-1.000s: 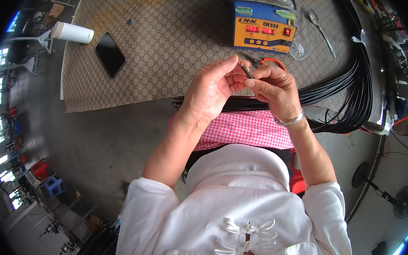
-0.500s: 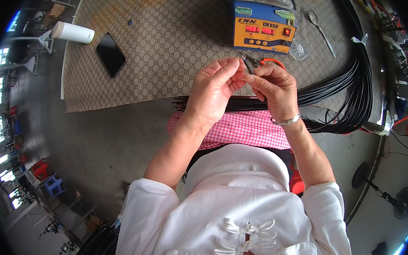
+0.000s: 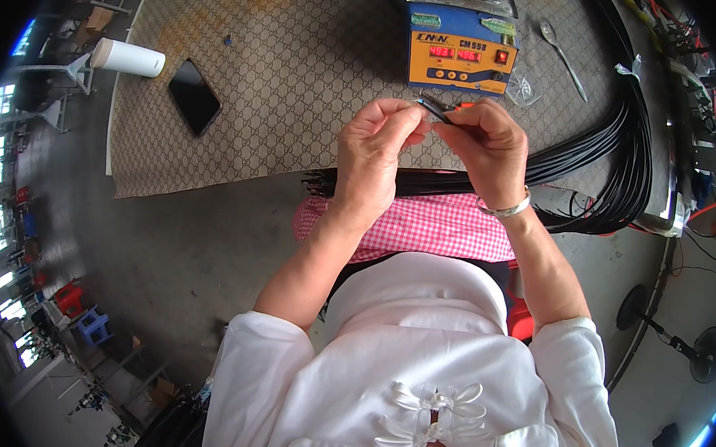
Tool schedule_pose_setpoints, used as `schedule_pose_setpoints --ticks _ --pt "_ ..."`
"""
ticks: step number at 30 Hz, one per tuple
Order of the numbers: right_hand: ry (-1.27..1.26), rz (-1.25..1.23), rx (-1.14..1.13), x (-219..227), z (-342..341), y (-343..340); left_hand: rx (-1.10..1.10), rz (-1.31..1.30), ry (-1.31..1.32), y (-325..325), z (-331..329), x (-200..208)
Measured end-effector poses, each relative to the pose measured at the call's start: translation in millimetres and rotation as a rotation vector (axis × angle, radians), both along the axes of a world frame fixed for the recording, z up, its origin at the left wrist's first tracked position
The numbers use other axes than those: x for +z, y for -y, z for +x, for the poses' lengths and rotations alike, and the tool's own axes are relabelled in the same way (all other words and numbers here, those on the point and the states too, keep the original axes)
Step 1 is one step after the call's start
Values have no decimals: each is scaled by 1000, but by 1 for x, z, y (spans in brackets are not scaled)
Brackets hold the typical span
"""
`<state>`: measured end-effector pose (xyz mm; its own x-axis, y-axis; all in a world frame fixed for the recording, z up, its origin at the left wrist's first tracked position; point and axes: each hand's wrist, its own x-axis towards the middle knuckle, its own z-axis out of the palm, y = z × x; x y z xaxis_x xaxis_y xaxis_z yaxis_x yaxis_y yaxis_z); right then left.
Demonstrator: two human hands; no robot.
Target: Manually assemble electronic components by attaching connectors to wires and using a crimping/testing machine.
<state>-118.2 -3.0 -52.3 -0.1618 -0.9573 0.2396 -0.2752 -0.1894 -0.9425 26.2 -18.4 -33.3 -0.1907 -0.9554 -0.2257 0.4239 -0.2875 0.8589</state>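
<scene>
Above the table's near edge, my two hands meet around the end of a black cable (image 3: 436, 112). My right hand (image 3: 490, 146) pinches the cable's dark jacket between thumb and fingers. At the pale tip of the cable, the thumb and fingertips of my left hand (image 3: 374, 145) are pressed together; the fine wires there are too small to make out. Just behind my right fingers, part of an orange-handled tool (image 3: 465, 106) shows, mostly hidden. A thick bundle of black cables (image 3: 599, 154) runs along the table edge behind and below my right hand.
A blue and orange control box with red displays (image 3: 462, 59) stands ahead of my hands, beside a small clear dish (image 3: 524, 87) and a spoon (image 3: 563, 59). At the left lie a black phone (image 3: 194, 97) and a white cup (image 3: 129, 58). A pink checked cloth (image 3: 433, 225) covers my lap.
The cable end has tilted to lie flatter, its tip pointing left. My right hand has turned and risen slightly, while my left fingers have closed nearer the tip.
</scene>
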Motion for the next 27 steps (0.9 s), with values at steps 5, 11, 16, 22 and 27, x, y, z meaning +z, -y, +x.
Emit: schedule_pose_setpoints --ticks 5,11,16,22,27 --pt "234 197 85 4 1 -1 -29 114 -199 5 3 -4" --pt "530 479 300 11 -16 -1 -22 145 -235 10 4 5" --pt "295 111 94 7 -13 6 45 -15 -72 8 -5 13" --pt "-43 -60 64 21 -23 16 -3 14 -151 15 -5 12" --pt "227 338 117 42 -25 16 -53 86 -236 21 -4 15"
